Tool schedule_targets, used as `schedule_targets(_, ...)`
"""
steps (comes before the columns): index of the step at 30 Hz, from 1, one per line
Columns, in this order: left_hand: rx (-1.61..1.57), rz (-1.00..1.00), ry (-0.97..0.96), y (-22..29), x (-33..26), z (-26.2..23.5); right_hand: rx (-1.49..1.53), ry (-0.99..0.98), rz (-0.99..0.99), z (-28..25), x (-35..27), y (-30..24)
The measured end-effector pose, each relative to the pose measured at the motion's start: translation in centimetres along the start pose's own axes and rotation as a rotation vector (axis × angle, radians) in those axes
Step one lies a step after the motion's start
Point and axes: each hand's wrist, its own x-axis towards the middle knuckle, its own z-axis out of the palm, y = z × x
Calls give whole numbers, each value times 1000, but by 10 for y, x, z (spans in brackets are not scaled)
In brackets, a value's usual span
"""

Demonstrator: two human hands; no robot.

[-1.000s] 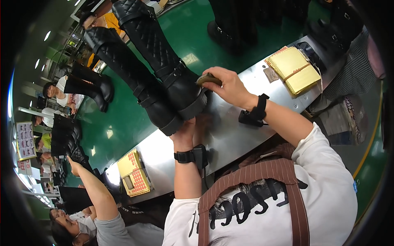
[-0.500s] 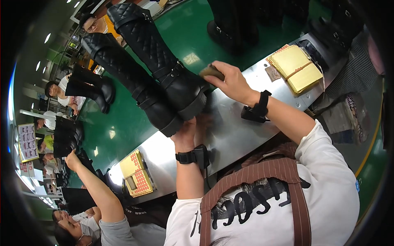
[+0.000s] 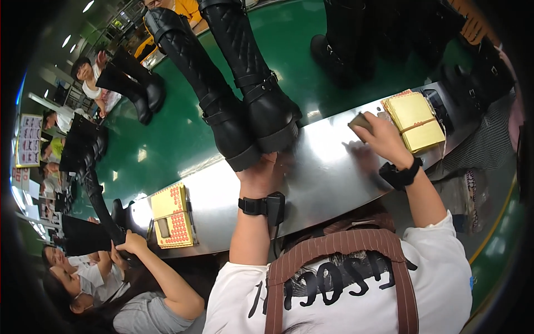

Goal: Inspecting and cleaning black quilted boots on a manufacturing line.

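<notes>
Two hands (image 3: pixel 261 177), two black boots (image 3: pixel 245 106), one brush (image 3: pixel 360 122)

Your left hand (image 3: pixel 260 177) has its fingertips hidden behind the heels of the black boots (image 3: pixel 245 106), whose tops are cut off. What your right hand (image 3: pixel 384 139) grips stays unclear.

Your pair of tall black quilted boots (image 3: pixel 245 106) lies side by side, soles toward the steel worktop's (image 3: pixel 328 161) far edge, shafts stretching out over the green belt. Each carries buckled ankle straps. The small brown pad (image 3: pixel 360 122) sits near the worktop's right end.
</notes>
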Motion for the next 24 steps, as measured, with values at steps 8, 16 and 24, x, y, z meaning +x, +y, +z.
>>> schedule_targets(8, -74, -59, -117, 1, 0, 8, 262, -32, 149, -5, -14, -12)
schedule_targets(16, -32, -17, -32, -1, 0, 21, 1125, -137, 225, 36, 51, -123)
schedule_targets(24, 21, -3, 149, 4, -1, 27, 352, -313, 10, 1, 1, -48)
